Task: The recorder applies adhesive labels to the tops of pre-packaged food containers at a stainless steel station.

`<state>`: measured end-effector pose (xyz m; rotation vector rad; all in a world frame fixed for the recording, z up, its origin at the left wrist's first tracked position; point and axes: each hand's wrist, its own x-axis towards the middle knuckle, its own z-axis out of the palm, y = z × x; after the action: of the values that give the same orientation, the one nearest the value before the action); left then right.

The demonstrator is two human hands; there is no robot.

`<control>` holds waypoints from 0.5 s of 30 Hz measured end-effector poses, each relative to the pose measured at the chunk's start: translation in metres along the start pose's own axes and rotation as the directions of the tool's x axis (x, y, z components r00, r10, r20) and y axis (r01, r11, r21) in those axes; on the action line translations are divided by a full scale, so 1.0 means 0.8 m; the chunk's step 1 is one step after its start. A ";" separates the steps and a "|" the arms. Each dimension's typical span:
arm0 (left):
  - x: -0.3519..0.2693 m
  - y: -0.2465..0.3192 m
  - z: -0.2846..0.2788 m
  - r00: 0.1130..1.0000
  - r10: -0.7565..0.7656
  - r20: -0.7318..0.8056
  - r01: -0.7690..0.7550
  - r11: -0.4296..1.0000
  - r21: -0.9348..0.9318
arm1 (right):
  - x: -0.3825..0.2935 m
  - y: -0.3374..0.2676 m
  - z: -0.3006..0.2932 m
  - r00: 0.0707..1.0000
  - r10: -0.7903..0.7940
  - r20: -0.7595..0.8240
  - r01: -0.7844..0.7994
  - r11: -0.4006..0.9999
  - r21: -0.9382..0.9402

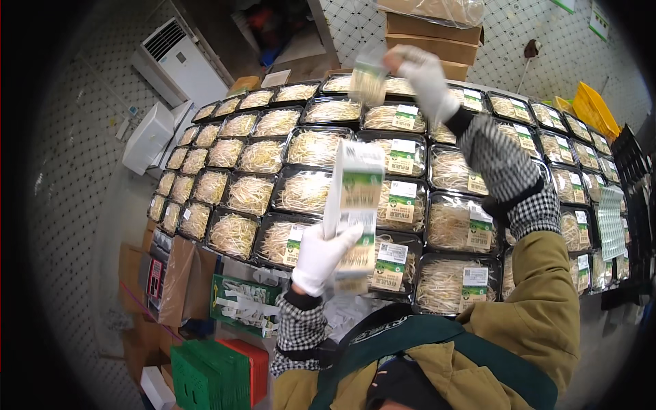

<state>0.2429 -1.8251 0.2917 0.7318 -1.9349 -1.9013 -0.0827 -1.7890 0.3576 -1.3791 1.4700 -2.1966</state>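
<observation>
My left hand [324, 256], in a white glove, grips a folded strip of green, white and beige labels [361, 192]. My right hand [417, 69], gloved with the fingertips bare, is stretched out over the far trays and pinches a single label [368, 84], which is blurred. Beneath both hands lie rows of black plastic trays of bean sprouts [333, 110], wrapped in clear film. Trays on the right, such as a near one [453, 289], bear green and beige labels; most on the left, such as one tray [233, 236], show none.
Cardboard boxes [430, 43] stand beyond the table's far edge. At the lower left are a green crate with label strips [243, 307], stacked green crates [210, 374], a red crate [259, 374] and an open carton [177, 287]. Yellow crates [594, 110] stand at the far right.
</observation>
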 end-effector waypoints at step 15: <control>-0.060 -0.003 -0.056 0.983 -0.149 -0.107 0.137 0.984 -0.111 | 0.070 0.223 -0.177 0.942 0.300 -0.149 -0.110 -0.142 -0.984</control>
<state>0.3075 -1.8342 0.2973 0.9497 -1.7427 -1.9787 -0.2812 -1.8187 0.2363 -1.1399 3.2198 -0.2535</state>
